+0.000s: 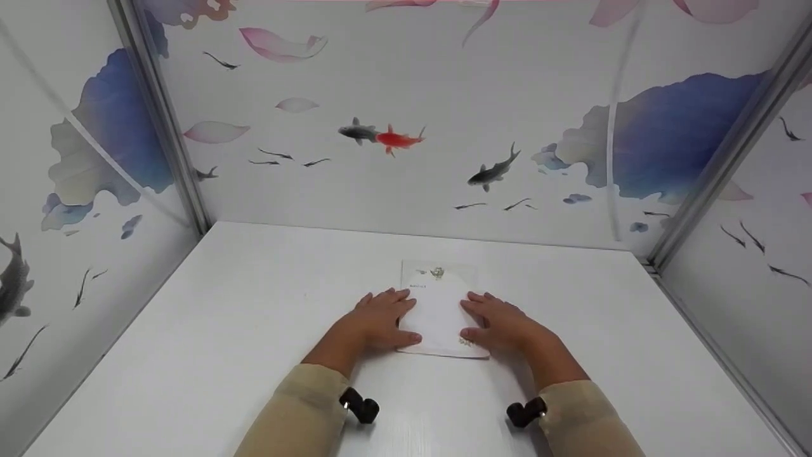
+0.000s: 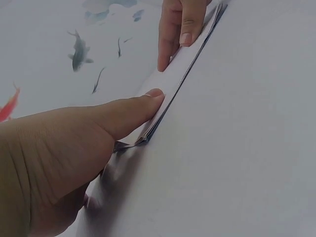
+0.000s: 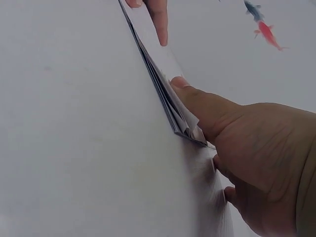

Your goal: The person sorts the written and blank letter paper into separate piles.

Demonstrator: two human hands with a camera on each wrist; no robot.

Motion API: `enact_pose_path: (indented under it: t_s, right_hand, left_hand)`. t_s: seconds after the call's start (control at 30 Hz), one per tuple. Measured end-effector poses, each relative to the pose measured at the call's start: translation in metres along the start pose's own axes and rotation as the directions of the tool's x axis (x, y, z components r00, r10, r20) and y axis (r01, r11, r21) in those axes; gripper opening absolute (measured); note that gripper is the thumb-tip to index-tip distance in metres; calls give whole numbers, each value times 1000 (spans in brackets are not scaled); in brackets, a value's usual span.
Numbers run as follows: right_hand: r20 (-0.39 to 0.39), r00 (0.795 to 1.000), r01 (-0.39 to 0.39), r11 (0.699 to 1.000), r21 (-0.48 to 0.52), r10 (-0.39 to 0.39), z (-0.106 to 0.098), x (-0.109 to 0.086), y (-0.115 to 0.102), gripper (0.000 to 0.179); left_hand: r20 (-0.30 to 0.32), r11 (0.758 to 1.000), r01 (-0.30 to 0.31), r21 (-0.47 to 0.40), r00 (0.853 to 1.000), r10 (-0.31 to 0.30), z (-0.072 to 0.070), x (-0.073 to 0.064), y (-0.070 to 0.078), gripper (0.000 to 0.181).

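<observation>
A white booklet [image 1: 438,317] of several thin layers lies flat on the white table, with a small gold-coloured emblem and faint print near its far end. My left hand [image 1: 384,320] rests along its left side, thumb on the near left corner and fingertips at the left edge. On the opposite side my right hand [image 1: 501,322] mirrors it, its thumb on the cover by a small print at the near right corner. Both wrist views show the booklet's dark-edged layers [image 3: 165,101], slightly parted at the right end. In the left wrist view the thumb [image 2: 131,111] lies straight across the top.
The white table [image 1: 254,298] is bounded by white panels [image 1: 438,82] painted with fish, petals and blue leaves. Metal posts [image 1: 165,114] stand at the back corners. Small black devices [image 1: 360,406] are strapped at both beige sleeve cuffs.
</observation>
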State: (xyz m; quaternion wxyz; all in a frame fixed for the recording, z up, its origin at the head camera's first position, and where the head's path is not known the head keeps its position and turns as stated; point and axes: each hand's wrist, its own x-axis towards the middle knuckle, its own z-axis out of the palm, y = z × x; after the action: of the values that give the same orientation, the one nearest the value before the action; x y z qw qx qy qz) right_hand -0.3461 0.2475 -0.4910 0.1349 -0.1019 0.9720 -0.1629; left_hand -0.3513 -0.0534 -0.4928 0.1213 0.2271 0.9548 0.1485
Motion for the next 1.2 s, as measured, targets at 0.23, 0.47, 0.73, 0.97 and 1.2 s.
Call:
enact_pose_path:
  t_s: [0.23,0.47,0.73,0.97,1.2]
  right_hand:
    - [23,999,44,999,28,-44,-2,-2,10,91]
    - [5,996,84,993,87,-85,-5,-1,17,90]
    - [-29,997,80,990,117,-77,-3,0,16,77]
    - [-114,993,25,996,83,-16,-7,-1,4,62]
    - [-97,995,16,997,69,-9,-9,-2,2,61]
  left_hand:
    - [-6,1000,-15,-1,1000,15,0,-1,-1,86]
    - [-27,1000,-17,-3,1000,17,-3,-1,1,83]
    - [-47,1000,-17,-14,999,16,0,1,0,77]
    - [-129,999,-2,-39,992,-4,1,3,-2,71]
    - [-150,1000,-6,2,989,7,1,3,1,70]
